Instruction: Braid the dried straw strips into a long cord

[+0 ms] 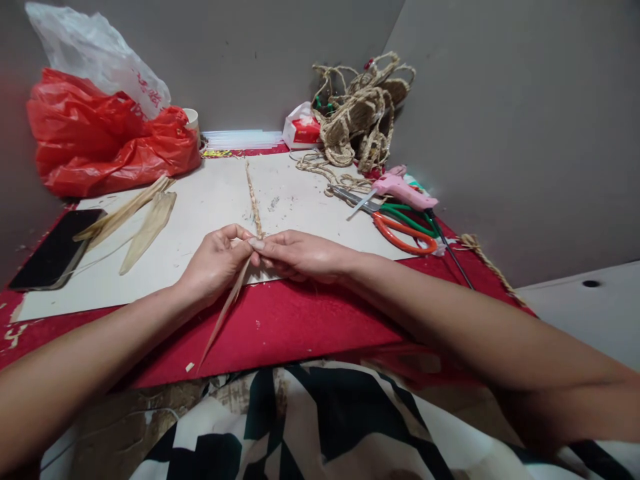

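Observation:
Both hands meet at the near edge of the white board, pinching the near end of a thin braided straw cord (254,203). My left hand (215,257) is closed on it from the left, thumb and forefinger together. From the right, my right hand (295,253) grips the same spot, its thumb lying on top. The finished-looking braid stretches away from me along the board. Below my fingers a loose flat strand (225,320) hangs toward my lap over the red cloth. Exactly how the strands cross is hidden by the fingers.
Dried husk leaves (149,233) and a black phone (57,250) lie left. A red plastic bag (110,140) stands behind them. At right are orange-handled scissors (405,233), a pink glue gun (405,190) and a heap of woven straw sandals (357,117). A tissue pack (303,128) sits at the back.

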Available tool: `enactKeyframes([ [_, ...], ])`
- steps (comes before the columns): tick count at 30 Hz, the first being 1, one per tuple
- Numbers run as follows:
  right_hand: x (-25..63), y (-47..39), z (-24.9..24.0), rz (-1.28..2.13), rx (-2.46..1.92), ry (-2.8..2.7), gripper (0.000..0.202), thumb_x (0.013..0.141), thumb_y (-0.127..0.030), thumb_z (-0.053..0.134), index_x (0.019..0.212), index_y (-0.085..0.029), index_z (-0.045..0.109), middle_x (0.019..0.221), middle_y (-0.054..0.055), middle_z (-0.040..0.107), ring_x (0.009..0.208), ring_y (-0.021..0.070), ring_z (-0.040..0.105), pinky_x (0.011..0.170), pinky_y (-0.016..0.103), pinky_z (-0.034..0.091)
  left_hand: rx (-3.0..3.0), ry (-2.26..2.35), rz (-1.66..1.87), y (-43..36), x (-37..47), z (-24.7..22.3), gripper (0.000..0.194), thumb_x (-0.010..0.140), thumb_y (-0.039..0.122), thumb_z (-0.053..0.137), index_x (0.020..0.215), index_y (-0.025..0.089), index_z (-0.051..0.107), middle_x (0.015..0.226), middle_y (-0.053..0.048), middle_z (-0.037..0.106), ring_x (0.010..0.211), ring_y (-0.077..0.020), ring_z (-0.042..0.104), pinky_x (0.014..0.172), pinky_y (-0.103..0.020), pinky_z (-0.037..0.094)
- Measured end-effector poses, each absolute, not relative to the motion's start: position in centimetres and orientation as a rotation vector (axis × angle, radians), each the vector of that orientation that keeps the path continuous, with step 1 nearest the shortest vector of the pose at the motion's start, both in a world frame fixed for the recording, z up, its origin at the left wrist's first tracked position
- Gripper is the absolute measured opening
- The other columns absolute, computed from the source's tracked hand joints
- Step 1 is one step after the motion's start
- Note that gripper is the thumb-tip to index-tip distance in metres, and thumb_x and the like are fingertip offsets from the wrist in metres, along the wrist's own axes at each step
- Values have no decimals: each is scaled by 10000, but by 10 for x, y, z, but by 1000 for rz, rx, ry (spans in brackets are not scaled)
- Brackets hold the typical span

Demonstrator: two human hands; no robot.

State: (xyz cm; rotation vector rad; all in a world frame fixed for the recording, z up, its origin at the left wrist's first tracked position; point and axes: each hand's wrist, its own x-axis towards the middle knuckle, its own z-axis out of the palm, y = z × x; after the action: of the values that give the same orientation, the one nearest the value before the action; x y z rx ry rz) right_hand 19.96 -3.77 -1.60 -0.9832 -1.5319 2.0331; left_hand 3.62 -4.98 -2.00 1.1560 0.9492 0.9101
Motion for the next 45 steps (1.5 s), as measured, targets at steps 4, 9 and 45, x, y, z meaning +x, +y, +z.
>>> enactKeyframes([
  [4, 200, -33, -21, 2236, -885, -1329, 288, 848, -416, 534, 754, -144, 530, 488, -101, 258, 367, 32, 130, 311, 138, 103, 1333, 1024, 945, -49, 36, -20, 176, 782, 310, 605, 752, 163, 514, 579, 24, 599, 473, -65, 497, 495, -179, 367],
  [9, 193, -42, -19, 2193, -957, -1137, 289, 893, -311, 452, 664, -139, 487, 450, -99, 249, 361, 32, 113, 316, 137, 91, 1559, 1060, 924, -49, 32, -16, 196, 861, 299, 467, 783, 144, 559, 706, -23, 640, 657, -108, 573, 661, -223, 436],
  [45, 184, -61, -24, 2020, -1016, -1019, 218, 780, -176, 502, 566, -133, 494, 444, -48, 362, 359, 33, 279, 323, 165, 173, 2948, 1164, 324, -95, 40, -17, 503, 860, 142, 359, 1354, 212, 423, 834, -103, 638, 779, -205, 600, 688, -302, 484],
])
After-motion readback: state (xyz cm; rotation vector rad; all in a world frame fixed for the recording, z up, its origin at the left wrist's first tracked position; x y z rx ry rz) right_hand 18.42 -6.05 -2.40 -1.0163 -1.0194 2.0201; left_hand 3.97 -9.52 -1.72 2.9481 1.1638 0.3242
